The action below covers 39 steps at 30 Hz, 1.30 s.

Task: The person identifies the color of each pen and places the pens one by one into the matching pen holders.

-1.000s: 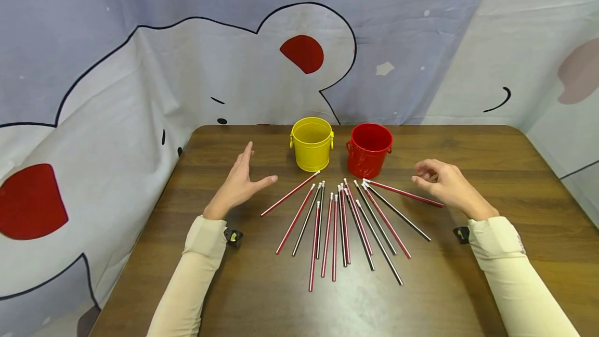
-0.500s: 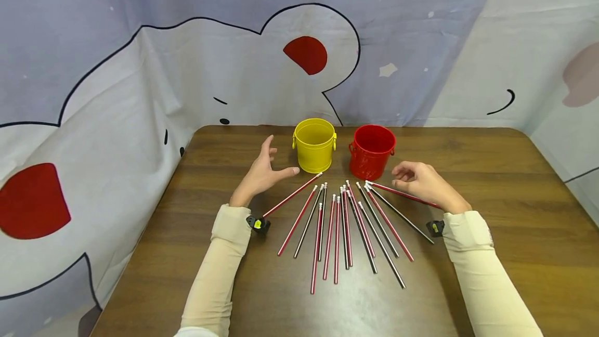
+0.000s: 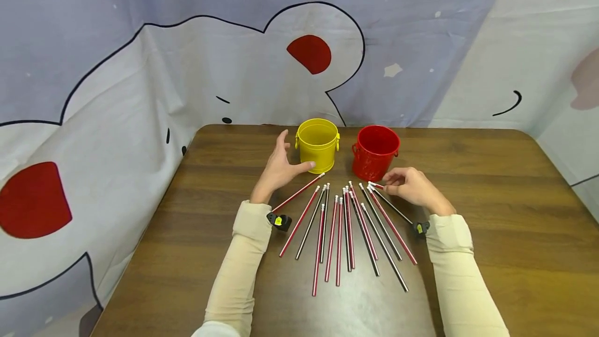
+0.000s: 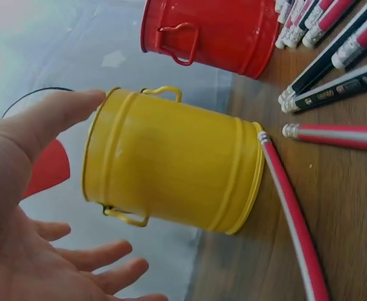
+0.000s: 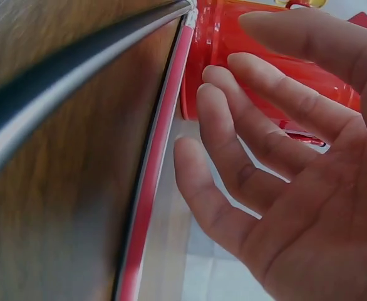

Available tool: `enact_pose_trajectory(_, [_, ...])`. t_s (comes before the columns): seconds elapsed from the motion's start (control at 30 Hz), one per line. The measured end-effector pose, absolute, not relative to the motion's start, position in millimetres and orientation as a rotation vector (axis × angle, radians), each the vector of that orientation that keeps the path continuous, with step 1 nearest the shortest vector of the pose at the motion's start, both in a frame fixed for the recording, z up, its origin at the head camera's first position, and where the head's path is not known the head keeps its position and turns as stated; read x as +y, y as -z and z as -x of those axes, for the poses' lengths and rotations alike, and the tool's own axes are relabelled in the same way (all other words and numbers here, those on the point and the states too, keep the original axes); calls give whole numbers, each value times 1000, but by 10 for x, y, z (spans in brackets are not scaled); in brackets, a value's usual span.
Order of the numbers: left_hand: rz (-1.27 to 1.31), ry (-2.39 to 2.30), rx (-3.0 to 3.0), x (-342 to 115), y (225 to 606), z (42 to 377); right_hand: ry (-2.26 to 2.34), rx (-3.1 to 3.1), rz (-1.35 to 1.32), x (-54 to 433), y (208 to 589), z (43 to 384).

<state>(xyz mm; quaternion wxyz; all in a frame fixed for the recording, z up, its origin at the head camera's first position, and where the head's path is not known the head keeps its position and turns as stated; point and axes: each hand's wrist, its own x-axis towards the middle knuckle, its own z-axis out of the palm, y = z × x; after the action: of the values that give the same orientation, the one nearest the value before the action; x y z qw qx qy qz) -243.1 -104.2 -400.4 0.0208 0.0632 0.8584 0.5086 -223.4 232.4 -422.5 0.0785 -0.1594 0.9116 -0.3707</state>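
Observation:
My left hand is spread beside the yellow bucket, its thumb overlapping the bucket's front in the head view and its fingers to the left. Nothing is in that hand. My right hand hovers just right of the red bucket, fingers loosely bent, holding nothing. In the right wrist view its fingertips are close to the red bucket's wall and a red-striped pencil. Part of that pencil is hidden under the hand in the head view. A red pencil lies with its eraser end at the yellow bucket's base.
Several red and black striped pencils fan out on the wooden table in front of the buckets, white eraser ends toward them. A patterned cloth hangs behind the table's far edge.
Both hands have moved inward: the left one rightward to the yellow bucket, the right one leftward to the red bucket. The buckets and pencils lie as before.

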Motion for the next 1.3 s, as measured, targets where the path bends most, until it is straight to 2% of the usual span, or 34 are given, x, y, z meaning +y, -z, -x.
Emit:
enact_pose_trajectory(0.27, [-111,-1691,2675,-927,4021,2509,1088,2742,429,2286,4239,2268])
enact_pose_trajectory(0.67, [-160,-1669,2778,-721,4226,2591,927,2829,417,2209,4379,2258])
enact_pose_trajectory(1.1, [-219,-1852,2780,-642,4282,2649,841,2823,423,2161,4330,2256])
enact_pose_trajectory(1.3, [-260,-1797,2815,-692,4283,2638,837,2804,426,2174,4325,2247])
